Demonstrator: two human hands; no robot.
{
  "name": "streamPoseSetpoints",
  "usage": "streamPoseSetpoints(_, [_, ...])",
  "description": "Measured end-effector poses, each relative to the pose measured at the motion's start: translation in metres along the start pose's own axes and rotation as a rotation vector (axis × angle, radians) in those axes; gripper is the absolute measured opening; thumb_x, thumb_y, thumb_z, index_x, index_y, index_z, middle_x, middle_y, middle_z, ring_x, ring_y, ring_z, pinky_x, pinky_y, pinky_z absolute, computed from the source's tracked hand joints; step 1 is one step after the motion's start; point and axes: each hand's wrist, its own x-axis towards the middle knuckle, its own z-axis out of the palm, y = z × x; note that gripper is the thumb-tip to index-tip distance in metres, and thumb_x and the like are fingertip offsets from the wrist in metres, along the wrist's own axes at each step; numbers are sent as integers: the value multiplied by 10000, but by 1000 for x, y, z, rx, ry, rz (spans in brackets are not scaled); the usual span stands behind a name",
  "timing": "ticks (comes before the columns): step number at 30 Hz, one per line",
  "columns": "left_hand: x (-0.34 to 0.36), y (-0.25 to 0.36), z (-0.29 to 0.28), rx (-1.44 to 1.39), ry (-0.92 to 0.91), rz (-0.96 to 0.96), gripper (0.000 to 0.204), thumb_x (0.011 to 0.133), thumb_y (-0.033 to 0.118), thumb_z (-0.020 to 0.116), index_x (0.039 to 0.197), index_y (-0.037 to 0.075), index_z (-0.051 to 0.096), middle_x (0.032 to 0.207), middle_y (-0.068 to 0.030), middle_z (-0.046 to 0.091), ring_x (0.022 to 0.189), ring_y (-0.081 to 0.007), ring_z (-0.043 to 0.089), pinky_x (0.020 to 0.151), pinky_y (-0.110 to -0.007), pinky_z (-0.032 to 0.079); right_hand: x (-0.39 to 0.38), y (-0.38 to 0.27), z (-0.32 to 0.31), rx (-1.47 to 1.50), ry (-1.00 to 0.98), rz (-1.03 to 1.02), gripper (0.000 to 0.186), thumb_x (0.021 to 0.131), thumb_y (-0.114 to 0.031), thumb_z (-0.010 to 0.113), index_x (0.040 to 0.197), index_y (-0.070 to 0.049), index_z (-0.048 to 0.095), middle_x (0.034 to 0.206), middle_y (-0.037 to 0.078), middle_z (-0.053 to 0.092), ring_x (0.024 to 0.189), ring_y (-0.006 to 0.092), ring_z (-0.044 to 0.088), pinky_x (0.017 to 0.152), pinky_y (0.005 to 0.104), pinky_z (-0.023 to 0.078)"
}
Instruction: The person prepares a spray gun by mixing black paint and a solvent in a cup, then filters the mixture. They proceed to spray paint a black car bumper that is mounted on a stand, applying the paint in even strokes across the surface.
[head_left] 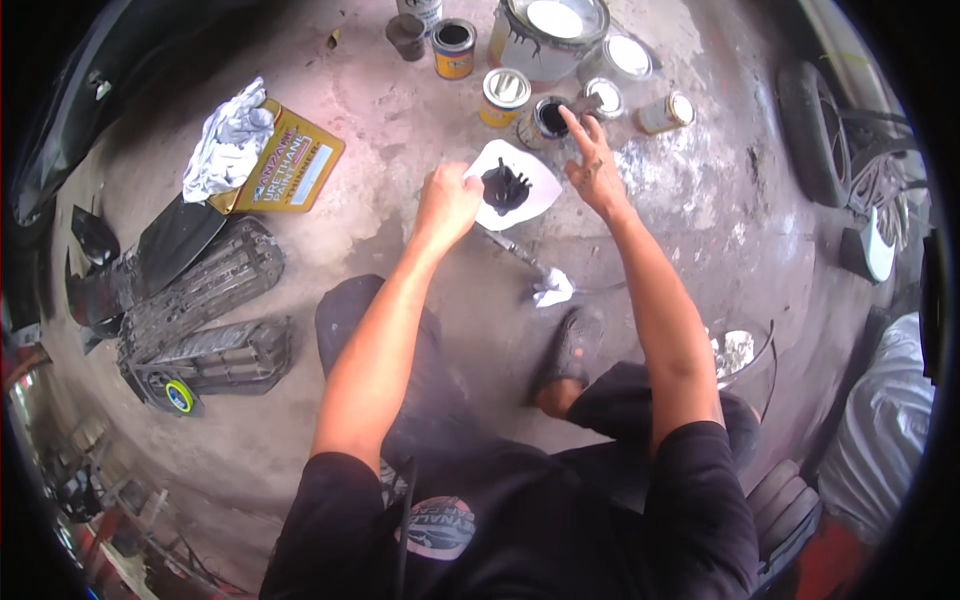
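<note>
My left hand [450, 205] is closed at the left edge of a white paper-like piece [541, 192] with glossy black paint [507, 188] in its middle. Whether that piece is a cone or a flat sheet I cannot tell. My right hand [597, 178] is at its right, fingers stretched and apart, apparently holding nothing. The fingertips point at an open can of dark paint [549, 118]; whether they touch it is unclear. Below the white piece lies a thin dark tool [512, 246], with a crumpled white scrap [553, 288] at its lower end.
Beyond my hands stand a small lidded tin [505, 96], an open yellow can [454, 48], a large bucket [535, 55] and a small jar [666, 113]. Leftward are a gold thinner can [300, 165] with a white rag [230, 145], and black plastic parts [200, 290]. A tyre [812, 130] is at right.
</note>
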Motion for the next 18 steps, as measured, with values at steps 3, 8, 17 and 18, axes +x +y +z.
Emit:
streamPoseSetpoints(3, [-5,5,-6,-17,-44,-23,245,893,108,574,919,-99,703,818,-298,702,812,-439,726,763,-496,548,-57,9,5,60,-137,0,795,781,25,633,1550,-142,515,1450,287,571,1221,433,653,1011,453,553])
streamPoseSetpoints(8, [-3,4,-10,17,-70,-7,235,892,107,583,916,-88,710,779,-285,700,744,-408,728,709,-481,548,-137,-30,46,319,-444,195,838,792,-21,676,1596,-103,456,1454,250,614,1370,378,585,1134,465,475])
streamPoseSetpoints(17, [-13,-2,-14,-68,-67,-28,259,862,120,635,950,-106,723,802,-324,700,797,-434,741,744,-482,572,-159,-51,107,402,-118,256,499,853,44,694,1340,-65,706,1215,205,742,1093,377,708,971,414,541])
streamPoseSetpoints(18, [-16,-3,-21,9,-143,-30,299,925,189,668,1046,-75,739,835,-177,756,800,-241,739,721,-416,563,-161,-54,104,401,-124,276,516,841,48,696,1341,-75,705,1234,219,733,1118,413,698,980,432,543])
